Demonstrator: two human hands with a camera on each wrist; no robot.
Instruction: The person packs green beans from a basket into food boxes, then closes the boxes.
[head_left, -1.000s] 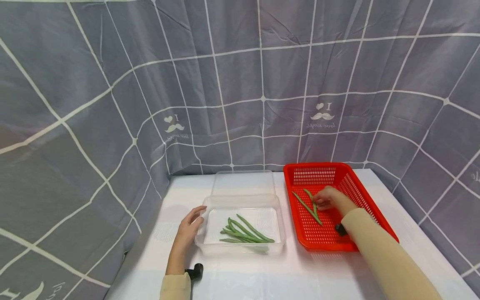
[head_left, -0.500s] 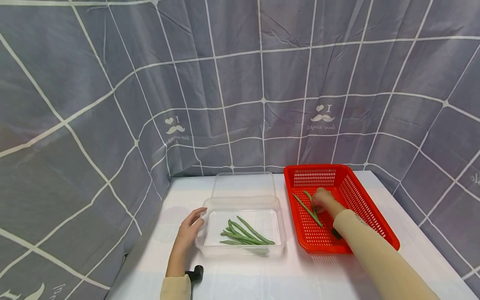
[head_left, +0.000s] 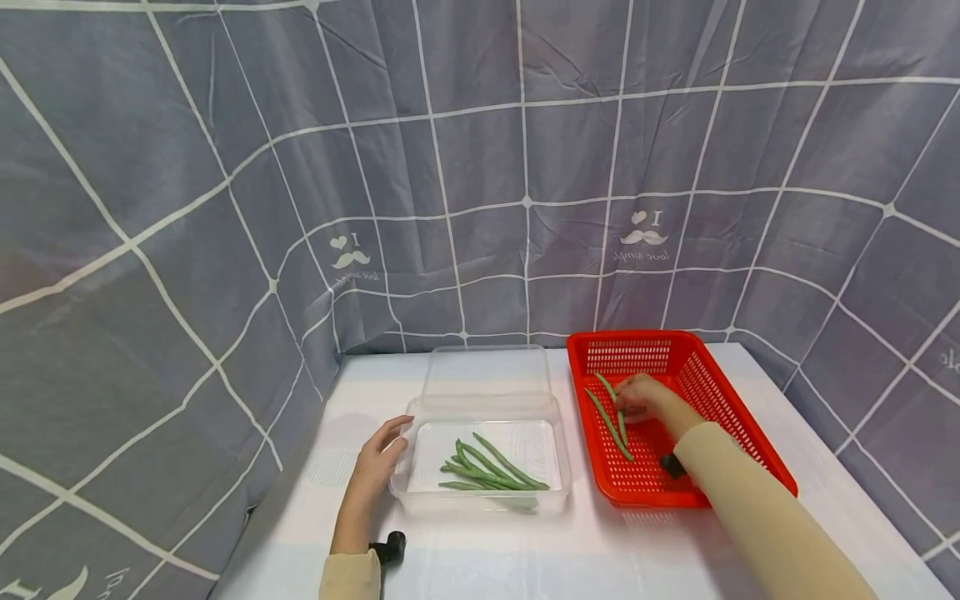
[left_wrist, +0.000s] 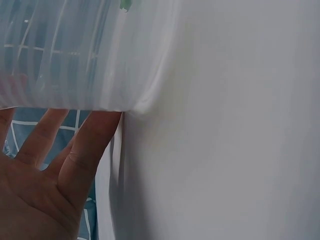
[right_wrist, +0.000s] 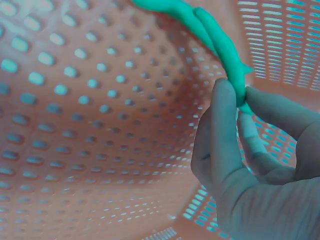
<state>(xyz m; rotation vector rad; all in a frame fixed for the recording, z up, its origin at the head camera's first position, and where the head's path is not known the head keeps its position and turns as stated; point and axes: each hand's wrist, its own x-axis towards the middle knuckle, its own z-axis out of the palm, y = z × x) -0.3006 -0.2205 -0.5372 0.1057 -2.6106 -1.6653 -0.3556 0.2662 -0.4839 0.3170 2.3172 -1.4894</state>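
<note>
My right hand [head_left: 647,398] is inside the red slotted plastic basket [head_left: 617,493]. Between thumb and fingertips it pinches a green bean [right_wrist: 227,47]; in the head view that bean [head_left: 606,386] runs partly under the fingers. A second green bean [head_left: 606,421] lies beside it on the basket floor. My left hand [head_left: 377,457] rests at the left side of a clear plastic box [head_left: 480,500], its relaxed fingers touching the wall, as the left wrist view of the box [left_wrist: 85,60] shows. Several green beans [head_left: 495,471] lie in the box.
A clear lid [head_left: 487,369] lies folded back behind the box. Both containers stand on a white table [head_left: 495,558]. A grey checked curtain [head_left: 480,183] surrounds the back and sides.
The beans in the basket have shifted slightly left, and the pinched one has moved up and left with my right hand. My left hand has stayed at the box.
</note>
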